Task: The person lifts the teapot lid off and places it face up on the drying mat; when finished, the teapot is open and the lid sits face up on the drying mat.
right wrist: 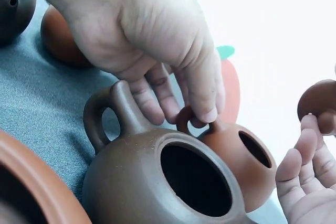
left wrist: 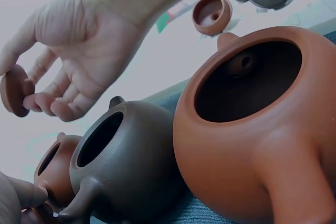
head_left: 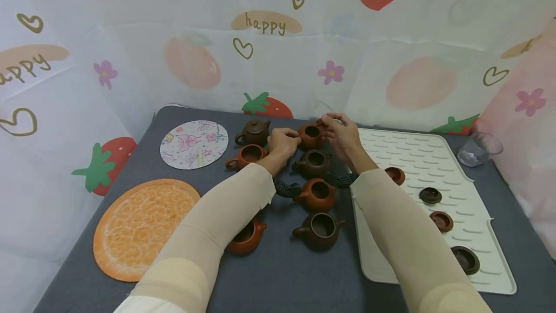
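At the back of the table, my left hand [head_left: 283,144] pinches the handle of a small reddish-brown teapot [head_left: 310,143], which has no lid on. My right hand [head_left: 344,135] holds a round reddish-brown lid [left wrist: 13,93] by its edge, with a knob showing. In the right wrist view the lid [right wrist: 315,100] is up beside the teapot, apart from its opening. Just nearer stands a dark brown lidless teapot [head_left: 313,164]. Behind my left wrist sits an orange-brown lidless teapot [head_left: 249,155], and a dark teapot with its lid on [head_left: 255,133] stands beyond it.
Nearer are an orange-brown teapot [head_left: 319,194], a dark teapot [head_left: 322,231] and another partly under my left sleeve [head_left: 246,239]. Several lids lie on a white ridged tray [head_left: 408,146] at right, near a clear cup [head_left: 479,149]. Round mats [head_left: 145,226] lie at left.
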The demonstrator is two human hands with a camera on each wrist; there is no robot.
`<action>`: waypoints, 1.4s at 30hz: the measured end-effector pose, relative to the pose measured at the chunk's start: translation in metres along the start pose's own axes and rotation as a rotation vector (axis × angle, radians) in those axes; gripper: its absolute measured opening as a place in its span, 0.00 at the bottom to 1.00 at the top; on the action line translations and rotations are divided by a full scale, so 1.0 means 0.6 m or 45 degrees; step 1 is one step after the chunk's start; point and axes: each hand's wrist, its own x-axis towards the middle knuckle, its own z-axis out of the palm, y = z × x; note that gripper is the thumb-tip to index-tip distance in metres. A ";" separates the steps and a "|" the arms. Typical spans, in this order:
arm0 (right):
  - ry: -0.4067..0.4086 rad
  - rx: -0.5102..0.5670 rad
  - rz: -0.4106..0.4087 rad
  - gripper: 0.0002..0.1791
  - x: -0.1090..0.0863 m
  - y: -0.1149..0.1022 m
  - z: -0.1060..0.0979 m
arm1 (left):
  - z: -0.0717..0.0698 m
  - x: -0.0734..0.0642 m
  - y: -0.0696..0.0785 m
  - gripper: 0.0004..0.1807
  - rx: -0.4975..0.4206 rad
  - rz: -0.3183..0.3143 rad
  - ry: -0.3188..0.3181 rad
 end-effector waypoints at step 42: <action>-0.090 -0.967 -0.084 0.28 -0.138 -0.181 -0.103 | -0.001 -0.002 0.000 0.04 -0.004 0.035 -0.028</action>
